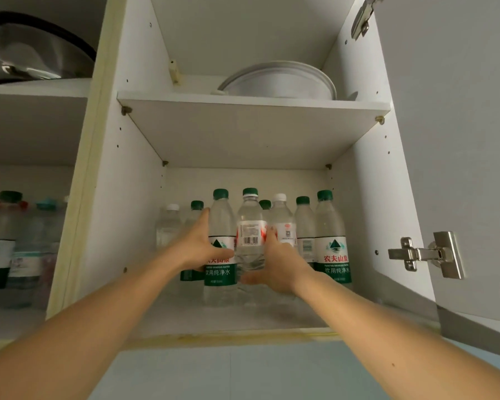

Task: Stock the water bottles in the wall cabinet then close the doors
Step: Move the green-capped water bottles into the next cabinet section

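Observation:
Several water bottles stand on the lower shelf [243,316] of the open wall cabinet. My left hand [198,248] grips a green-labelled bottle [221,226] at the front. My right hand [277,264] holds a clear bottle with a red-and-white label [250,226] right beside it, thumb below and fingers behind it. Both bottles stand upright, touching each other. More green-capped and white-capped bottles stand behind and to the right, one of them a green-labelled bottle [332,241] at the far right.
The right cabinet door [456,140] hangs open, with its hinge [425,254] on the side wall. A white bowl [277,82] sits on the upper shelf. The left compartment holds more bottles [0,243], and a metal pan lid [35,50] lies above them.

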Tool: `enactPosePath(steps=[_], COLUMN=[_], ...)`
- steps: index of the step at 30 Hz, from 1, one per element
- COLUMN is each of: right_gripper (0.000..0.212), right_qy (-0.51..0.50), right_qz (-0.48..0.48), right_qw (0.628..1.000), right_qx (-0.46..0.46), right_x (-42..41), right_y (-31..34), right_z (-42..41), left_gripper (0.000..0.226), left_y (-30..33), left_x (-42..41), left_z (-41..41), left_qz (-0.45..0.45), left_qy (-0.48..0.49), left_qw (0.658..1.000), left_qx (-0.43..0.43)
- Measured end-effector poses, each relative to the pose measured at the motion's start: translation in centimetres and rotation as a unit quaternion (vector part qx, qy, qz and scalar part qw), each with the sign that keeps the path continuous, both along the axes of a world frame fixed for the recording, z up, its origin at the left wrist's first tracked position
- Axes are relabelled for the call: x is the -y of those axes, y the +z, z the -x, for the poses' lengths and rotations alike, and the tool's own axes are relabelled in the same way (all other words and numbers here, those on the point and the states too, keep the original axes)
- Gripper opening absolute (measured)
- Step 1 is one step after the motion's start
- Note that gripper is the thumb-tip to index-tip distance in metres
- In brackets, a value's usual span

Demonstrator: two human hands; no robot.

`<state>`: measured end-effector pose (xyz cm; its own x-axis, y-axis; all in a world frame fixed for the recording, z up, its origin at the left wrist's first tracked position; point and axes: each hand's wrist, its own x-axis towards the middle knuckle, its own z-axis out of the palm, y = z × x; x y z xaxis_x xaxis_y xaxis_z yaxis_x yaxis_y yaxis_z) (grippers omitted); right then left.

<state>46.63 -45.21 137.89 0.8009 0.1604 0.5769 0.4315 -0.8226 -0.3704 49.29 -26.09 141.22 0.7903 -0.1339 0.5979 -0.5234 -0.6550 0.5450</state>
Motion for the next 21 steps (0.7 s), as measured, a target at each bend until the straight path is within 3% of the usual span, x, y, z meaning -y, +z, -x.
enactPosePath(steps=[4,8,10,14,21], right_gripper=[0.118,0.079,0.088,0.142,0.142], right_qy=[-0.07,-0.148,-0.189,-0.212,-0.177], right_qz=[0.024,0.133,0.204,0.28,0.364], right_qw=[0.997,0.975,0.945,0.893,0.881], right_qx=[0.024,0.101,0.169,0.283,0.244], right_x=[-1.9,-2.1,-1.7,-0.3,0.9], right_y=[-0.4,-0.1,0.3,0.6,2.2], right_z=[-1.3,-1.7,-1.5,-2.2,-4.4], left_gripper=[0.111,0.105,0.099,0.099,0.142], left_y=[-0.6,-0.6,-0.7,-1.8,-1.9], left_x=[-0.9,-1.3,-1.2,-1.3,-2.3], left_z=[-1.2,-2.5,-3.1,-4.3,-5.2], left_qz=[-0.006,-0.026,-0.033,-0.089,-0.245], left_qy=[0.0,0.003,0.012,0.088,0.166], left_qw=[0.999,0.999,0.998,0.988,0.943], left_qx=[0.04,0.042,0.052,0.092,0.153])
